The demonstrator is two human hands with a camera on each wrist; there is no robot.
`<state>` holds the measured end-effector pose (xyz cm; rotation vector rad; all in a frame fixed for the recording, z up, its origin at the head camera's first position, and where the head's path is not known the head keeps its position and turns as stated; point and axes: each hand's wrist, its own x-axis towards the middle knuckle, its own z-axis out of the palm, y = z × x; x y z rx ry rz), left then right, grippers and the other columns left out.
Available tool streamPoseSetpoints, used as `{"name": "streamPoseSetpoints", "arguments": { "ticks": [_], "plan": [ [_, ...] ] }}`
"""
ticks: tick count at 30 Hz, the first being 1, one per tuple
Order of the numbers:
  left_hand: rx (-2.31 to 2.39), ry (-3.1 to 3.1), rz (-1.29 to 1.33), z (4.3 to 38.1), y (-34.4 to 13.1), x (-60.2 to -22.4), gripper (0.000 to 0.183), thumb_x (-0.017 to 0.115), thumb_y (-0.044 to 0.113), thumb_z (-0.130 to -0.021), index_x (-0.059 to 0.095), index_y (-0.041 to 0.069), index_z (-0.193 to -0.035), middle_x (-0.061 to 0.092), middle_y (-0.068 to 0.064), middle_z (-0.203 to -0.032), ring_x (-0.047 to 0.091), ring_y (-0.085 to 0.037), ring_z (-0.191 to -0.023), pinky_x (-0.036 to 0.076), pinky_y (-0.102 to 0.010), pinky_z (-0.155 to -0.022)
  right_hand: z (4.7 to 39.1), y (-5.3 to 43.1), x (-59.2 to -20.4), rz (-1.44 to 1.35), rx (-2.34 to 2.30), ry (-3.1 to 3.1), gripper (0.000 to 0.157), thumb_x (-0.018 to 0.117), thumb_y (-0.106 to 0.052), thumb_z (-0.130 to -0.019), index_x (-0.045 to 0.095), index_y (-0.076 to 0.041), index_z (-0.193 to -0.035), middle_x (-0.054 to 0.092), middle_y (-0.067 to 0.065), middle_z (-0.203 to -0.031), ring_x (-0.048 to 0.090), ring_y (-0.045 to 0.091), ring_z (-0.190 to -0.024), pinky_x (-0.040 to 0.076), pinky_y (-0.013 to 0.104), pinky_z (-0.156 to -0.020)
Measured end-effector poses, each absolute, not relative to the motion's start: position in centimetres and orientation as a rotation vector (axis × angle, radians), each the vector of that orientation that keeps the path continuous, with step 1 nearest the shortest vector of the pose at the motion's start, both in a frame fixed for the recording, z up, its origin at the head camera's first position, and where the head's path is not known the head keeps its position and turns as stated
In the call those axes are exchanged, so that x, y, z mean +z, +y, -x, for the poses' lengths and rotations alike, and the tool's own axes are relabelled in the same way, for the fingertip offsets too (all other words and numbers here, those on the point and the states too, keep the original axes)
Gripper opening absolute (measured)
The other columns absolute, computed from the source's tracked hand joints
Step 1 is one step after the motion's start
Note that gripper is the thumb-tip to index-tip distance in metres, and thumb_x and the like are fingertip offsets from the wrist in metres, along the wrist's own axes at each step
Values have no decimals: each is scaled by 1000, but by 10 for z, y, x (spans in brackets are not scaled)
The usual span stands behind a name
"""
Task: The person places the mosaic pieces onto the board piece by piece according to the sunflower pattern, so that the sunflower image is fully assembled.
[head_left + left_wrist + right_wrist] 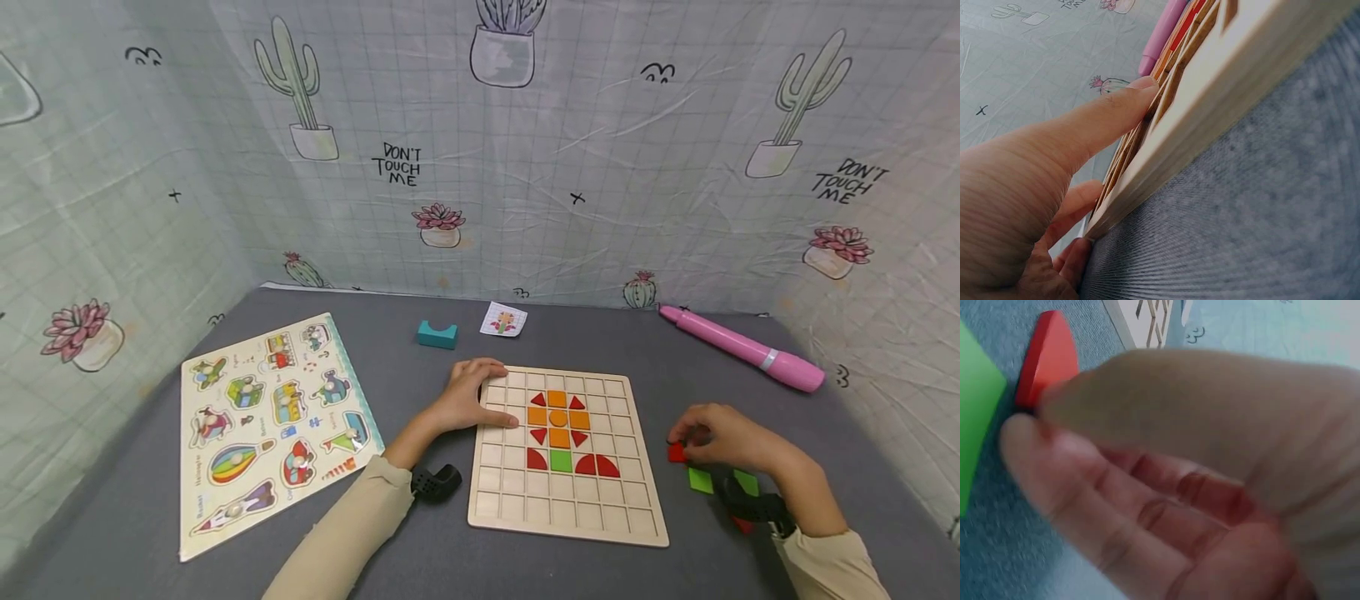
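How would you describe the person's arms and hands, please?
The left hand and right hand are ungloved. Both arms wear plain beige sleeves ending near the wrists, and a black, curved device is worn at each wrist.

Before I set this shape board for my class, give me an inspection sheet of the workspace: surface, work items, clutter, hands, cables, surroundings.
Surface: dark grey tabletop.
Work items: wooden grid board, partly filled with red, orange and green shapes; small pattern card behind it; loose green pieces at right, one partly hidden.
Clutter: picture puzzle at left; teal block and pink pen-shaped object towards the back.
Hands: left hand holds the board's left edge; right hand is at a red piece, grip unclear.
Cables: nothing seen.
Surroundings: cactus-print cloth behind and at both sides.
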<state>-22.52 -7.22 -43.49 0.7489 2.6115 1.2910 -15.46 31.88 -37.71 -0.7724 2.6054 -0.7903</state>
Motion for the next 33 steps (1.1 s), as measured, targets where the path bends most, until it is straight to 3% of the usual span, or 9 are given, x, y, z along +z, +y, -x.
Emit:
{"name": "streamPoseSetpoints", "arguments": {
  "ticks": [5, 9, 23, 33],
  "plan": [
    [1276, 2609, -730, 225, -72, -434, 73, 87, 29, -71, 56, 5, -133, 43, -9, -145, 24, -32, -132, 27, -51, -106, 157, 313, -382, 847, -900, 2562, 21, 75, -9, -84, 69, 3, -100, 61, 2, -91, 55, 1, -72, 50, 24, -64],
    [1280, 2604, -728, 224, -73, -434, 74, 87, 28, -71, 56, 5, -133, 43, -8, -145, 23, -31, -132, 27, -51, -106, 158, 309, -388, 939, -972, 2526, 21, 75, -1, -82, 66, 5, -100, 58, 4, -88, 54, 4, -72, 51, 24, -64],
    [1285, 2602, -725, 224, -72, -435, 74, 87, 27, -71, 56, 5, -134, 42, -10, -145, 24, -33, -132, 27, -52, -105, 158, 303, -389, 1071, -992, 2663, 22, 75, 0, -82, 64, -1, -101, 58, 4, -85, 51, 0, -67, 46, 23, -56],
    [1291, 2608, -724, 224, -71, -435, 73, 88, 26, -71, 57, 5, -133, 41, -11, -146, 23, -33, -133, 27, -53, -106, 153, 285, -379, 1159, -1035, 2594, 18, 74, -3, -84, 67, -4, -101, 59, 5, -90, 55, 2, -72, 52, 24, -62]
  ]
}}
